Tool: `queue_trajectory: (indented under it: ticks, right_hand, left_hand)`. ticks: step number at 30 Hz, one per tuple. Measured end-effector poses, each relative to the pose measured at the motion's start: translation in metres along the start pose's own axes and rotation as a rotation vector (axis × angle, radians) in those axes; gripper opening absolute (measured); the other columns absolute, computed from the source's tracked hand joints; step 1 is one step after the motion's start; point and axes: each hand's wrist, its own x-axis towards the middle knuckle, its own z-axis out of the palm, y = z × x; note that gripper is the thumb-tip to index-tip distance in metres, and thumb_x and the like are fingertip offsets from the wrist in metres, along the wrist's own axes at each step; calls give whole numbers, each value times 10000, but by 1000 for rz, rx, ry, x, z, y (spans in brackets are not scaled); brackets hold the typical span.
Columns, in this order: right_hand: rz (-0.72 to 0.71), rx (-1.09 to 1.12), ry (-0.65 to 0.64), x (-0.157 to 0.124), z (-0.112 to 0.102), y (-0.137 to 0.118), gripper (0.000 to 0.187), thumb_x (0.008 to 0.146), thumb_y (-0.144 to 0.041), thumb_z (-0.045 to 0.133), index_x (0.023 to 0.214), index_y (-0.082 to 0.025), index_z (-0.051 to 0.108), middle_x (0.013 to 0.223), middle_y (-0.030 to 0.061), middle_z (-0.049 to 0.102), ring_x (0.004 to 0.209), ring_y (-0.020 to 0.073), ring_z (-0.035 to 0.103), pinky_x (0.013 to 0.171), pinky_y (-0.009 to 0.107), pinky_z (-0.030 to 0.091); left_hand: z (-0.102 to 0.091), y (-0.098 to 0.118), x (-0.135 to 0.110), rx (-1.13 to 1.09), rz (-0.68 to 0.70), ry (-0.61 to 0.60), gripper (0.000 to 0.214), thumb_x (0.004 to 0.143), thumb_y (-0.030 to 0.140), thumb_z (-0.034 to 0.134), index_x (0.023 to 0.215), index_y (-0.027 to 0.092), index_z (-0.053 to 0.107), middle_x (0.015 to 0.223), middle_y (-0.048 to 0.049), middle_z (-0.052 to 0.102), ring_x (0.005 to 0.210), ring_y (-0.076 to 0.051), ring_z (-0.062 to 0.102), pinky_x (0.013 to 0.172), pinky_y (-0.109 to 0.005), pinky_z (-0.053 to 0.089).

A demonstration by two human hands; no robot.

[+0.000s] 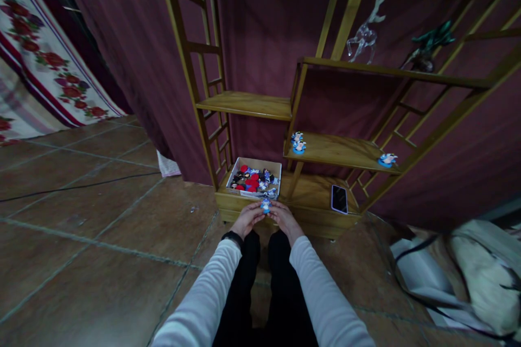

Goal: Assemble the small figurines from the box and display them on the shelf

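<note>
My left hand (249, 218) and my right hand (285, 218) meet in front of me, fingers pinched together on a small blue and white figurine (266, 205). They hover just before the lowest board of a wooden shelf unit (244, 104). Right behind the figurine stands an open cardboard box (235, 169) filled with several small red, black and blue figurines. Two similar blue figurines (298, 142) stand on the middle shelf's left end, and another one (387, 160) stands at its right end.
A phone (339, 198) lies flat on the bottom board, right of the box. A glass deer (366, 30) and a dark green ornament (429, 46) stand on the top shelf. Bags (468, 276) lie on the tiled floor at right. A cable (81, 186) crosses the floor at left.
</note>
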Motion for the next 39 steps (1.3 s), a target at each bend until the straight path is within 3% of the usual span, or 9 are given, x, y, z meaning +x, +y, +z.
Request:
queue_trajectory:
  ticks: [11, 25, 31, 39]
  right_hand:
    - [-16, 2, 14, 0, -3, 0, 354, 493, -254, 777, 826, -171, 692, 835, 48, 702, 731, 155, 624, 685, 272, 476]
    - [-43, -58, -28, -2, 1, 0, 392, 476, -295, 787, 830, -172, 673, 814, 45, 691, 782, 184, 628, 762, 325, 472]
    - [-145, -80, 113, -1, 8, 10, 367, 500, -346, 773, 791, -198, 605, 818, 11, 656, 776, 165, 619, 759, 330, 492]
    - [-135, -203, 10, -9, 21, 3, 446, 516, -350, 765, 903, -192, 609, 849, 20, 669, 826, 180, 607, 781, 314, 467]
  left_hand:
    - [1, -4, 7, 19, 10, 16, 300, 569, 101, 771, 857, 131, 697, 671, -42, 685, 549, -77, 609, 499, -143, 438]
    - [0, -12, 12, 43, 84, 71, 302, 500, 93, 791, 784, 117, 690, 635, -31, 666, 520, -74, 568, 508, -173, 414]
    - [7, -15, 9, -3, 197, 174, 354, 519, 109, 781, 835, 139, 624, 620, 4, 637, 507, -76, 565, 535, -191, 443]
    - [11, -16, 7, 46, 385, 265, 363, 498, 111, 735, 824, 149, 580, 606, 27, 608, 543, -101, 565, 588, -229, 457]
